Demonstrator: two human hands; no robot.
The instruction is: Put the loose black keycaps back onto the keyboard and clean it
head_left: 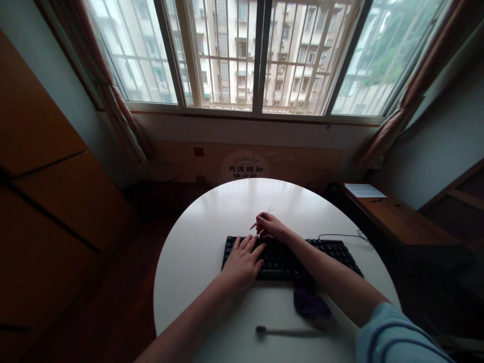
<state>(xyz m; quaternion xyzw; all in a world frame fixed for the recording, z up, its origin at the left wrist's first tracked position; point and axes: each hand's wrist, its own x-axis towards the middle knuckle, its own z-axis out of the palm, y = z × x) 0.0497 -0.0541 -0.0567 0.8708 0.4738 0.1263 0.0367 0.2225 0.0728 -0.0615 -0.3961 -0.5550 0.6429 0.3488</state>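
Note:
A black keyboard (278, 262) lies on the round white table. My left hand (244, 259) rests on its left end, fingers spread flat over the keys. Just beyond the keyboard's back edge, my right hand (267, 225) is closed around a slim pen-like stick (253, 226), whose exact kind is too small to tell. The stick slants, with its tip pointing down toward the left. My right forearm crosses above the keyboard and hides part of its keys. Nearer to me lie a dark purple cloth (310, 304) and a toothbrush (283, 331) with a dark head.
The white table (189, 262) has a curved edge. A thin cable (340, 235) runs from the keyboard to the right. On the right, a wooden desk (401, 217) bears white paper (365, 190). An orange-brown cabinet (49, 212) stands left, and barred windows (227, 60) are ahead.

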